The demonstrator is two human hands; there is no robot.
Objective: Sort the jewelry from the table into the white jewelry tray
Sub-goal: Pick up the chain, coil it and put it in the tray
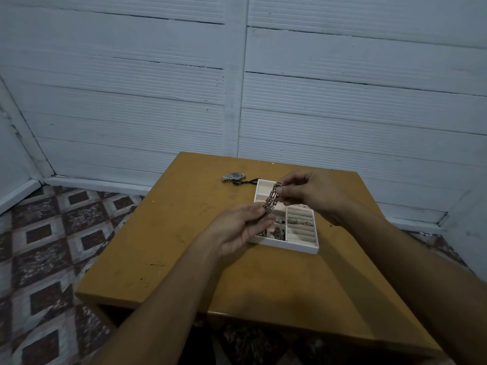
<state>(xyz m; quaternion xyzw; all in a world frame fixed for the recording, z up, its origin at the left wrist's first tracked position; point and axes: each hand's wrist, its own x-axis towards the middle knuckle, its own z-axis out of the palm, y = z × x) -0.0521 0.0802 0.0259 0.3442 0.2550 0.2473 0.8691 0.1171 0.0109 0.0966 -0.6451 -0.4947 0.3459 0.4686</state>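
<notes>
Above the white jewelry tray [290,247], the right hand [311,192] is pinching the upper end of a wide link bracelet [272,199] while the left hand [237,227] is gripping its lower end, so the piece is hanging over the compartments, not yet placed. Several small pieces are already lying in the tray's near sections. Beyond the tray, a wristwatch [234,177] and a dark cord item [247,182] are lying unsorted on the counter [171,259]. Sorting appears well advanced but incomplete.
</notes>
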